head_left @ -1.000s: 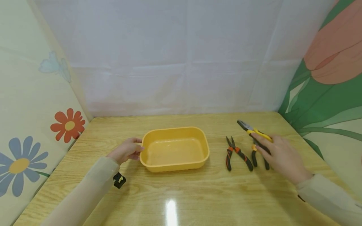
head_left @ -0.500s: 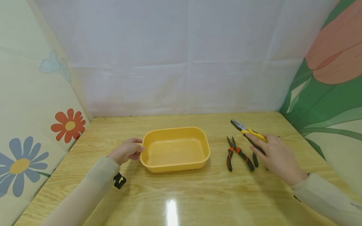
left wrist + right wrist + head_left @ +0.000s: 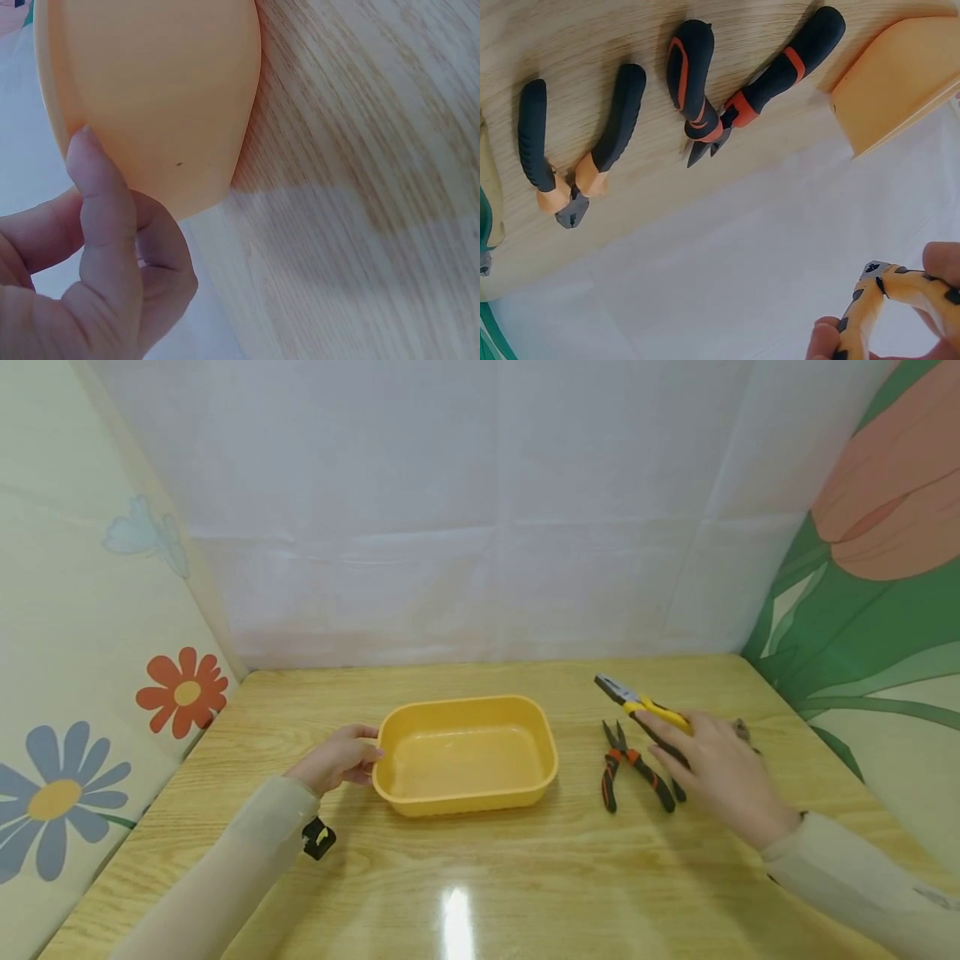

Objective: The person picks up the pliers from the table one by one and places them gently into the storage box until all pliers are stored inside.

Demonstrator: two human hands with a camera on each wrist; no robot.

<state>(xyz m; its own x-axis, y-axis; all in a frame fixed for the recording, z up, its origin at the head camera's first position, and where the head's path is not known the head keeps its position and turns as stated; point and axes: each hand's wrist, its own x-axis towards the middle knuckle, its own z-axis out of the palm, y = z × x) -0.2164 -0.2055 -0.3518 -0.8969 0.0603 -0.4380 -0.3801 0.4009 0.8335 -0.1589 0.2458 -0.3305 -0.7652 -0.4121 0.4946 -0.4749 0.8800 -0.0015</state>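
The left hand (image 3: 341, 760) pinches the left rim of a yellow plastic bin (image 3: 465, 803), its thumb (image 3: 105, 202) on the near side of the rim in the left wrist view. Over the table's right part, the right hand (image 3: 723, 777) holds yellow-and-black pliers (image 3: 621, 692) by the handles, nose pointing up and left. Their spread handles (image 3: 864, 307) show in the right wrist view. Below and left of that hand lie long-nose pliers (image 3: 633, 760) with black and red-orange grips. Further pliers (image 3: 577, 172) with black and orange handles are mostly covered by the hand in the head view.
The wooden table (image 3: 360, 893) carries these things, with a white cloth (image 3: 465, 527) hanging behind. A small grey item (image 3: 741, 729) peeks out beyond the right hand. At the right wrist view's left edge is a partly cut-off green and cream thing (image 3: 487, 195).
The right hand has carried the yellow-and-black pliers leftward, towards the bin, covering more of the pliers beneath it. The left hand and the bin stay in place.
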